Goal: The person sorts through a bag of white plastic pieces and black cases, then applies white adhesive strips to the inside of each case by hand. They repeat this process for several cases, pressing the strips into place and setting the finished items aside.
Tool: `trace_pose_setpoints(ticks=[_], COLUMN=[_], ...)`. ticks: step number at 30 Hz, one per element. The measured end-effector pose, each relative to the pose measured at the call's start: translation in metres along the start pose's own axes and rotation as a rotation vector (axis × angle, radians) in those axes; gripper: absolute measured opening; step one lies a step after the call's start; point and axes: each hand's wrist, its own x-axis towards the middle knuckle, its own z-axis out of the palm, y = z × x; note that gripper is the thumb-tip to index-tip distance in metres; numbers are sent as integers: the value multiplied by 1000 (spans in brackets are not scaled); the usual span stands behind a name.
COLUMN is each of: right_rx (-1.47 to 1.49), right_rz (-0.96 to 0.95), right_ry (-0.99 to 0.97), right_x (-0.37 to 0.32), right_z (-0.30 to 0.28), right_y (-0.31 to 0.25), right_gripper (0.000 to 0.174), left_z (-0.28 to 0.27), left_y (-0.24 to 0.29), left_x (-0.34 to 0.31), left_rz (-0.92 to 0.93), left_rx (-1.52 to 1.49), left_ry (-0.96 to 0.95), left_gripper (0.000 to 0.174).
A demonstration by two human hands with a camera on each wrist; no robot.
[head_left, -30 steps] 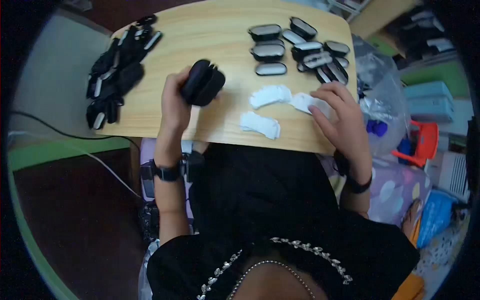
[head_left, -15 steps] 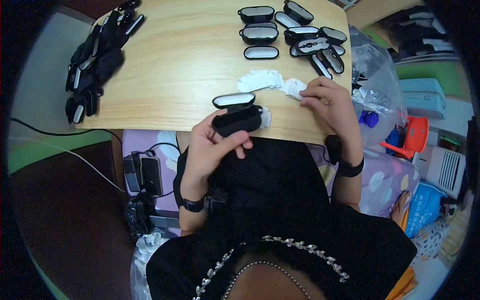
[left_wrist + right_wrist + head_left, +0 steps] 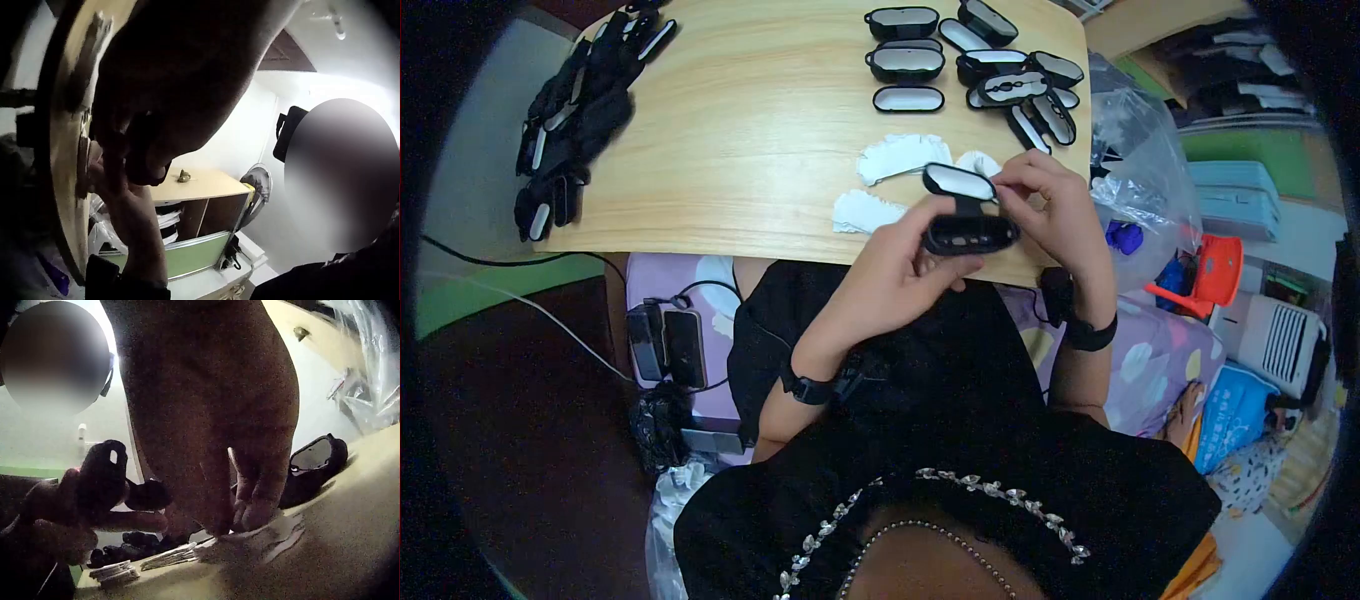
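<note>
In the head view my left hand (image 3: pixel 900 270) grips an unfolded black case (image 3: pixel 970 233), its lid (image 3: pixel 960 182) showing a pale inside. Close to the lid's right end is my right hand (image 3: pixel 1055 210), thumb and index finger brought together; whether a thin white piece is between them is hard to tell. White pieces lie in piles near the front edge, one (image 3: pixel 903 155) behind the case and another (image 3: pixel 865 212) left of it. The right wrist view shows my right fingers (image 3: pixel 256 512) pointing down by the white pieces (image 3: pixel 169 556).
Several open black cases with pale insides (image 3: pixel 905 65) stand at the table's back right. A heap of black cases (image 3: pixel 600 115) lies along the left edge of the table (image 3: pixel 740 180). A clear plastic bag (image 3: pixel 1140 150) hangs beside the right edge.
My left hand has brought the case rightward, close to my right hand, and the case now hangs unfolded. My right hand has moved slightly up from over the white pieces.
</note>
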Motion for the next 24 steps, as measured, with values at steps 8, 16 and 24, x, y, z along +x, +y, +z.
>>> trace_pose_setpoints(ticks=[8, 16, 24], right_rx=[100, 143, 140], right_rz=[91, 49, 150], right_ry=[-43, -36, -60], right_x=[1, 1, 5], right_z=[-8, -6, -7], right_y=[9, 19, 16], right_gripper=[23, 23, 18], left_z=[16, 21, 29], left_y=[-7, -1, -16], left_x=[19, 16, 12], left_rz=[43, 23, 340], left_rx=[66, 286, 661], left_ry=[-88, -64, 42], left_gripper=[37, 41, 49])
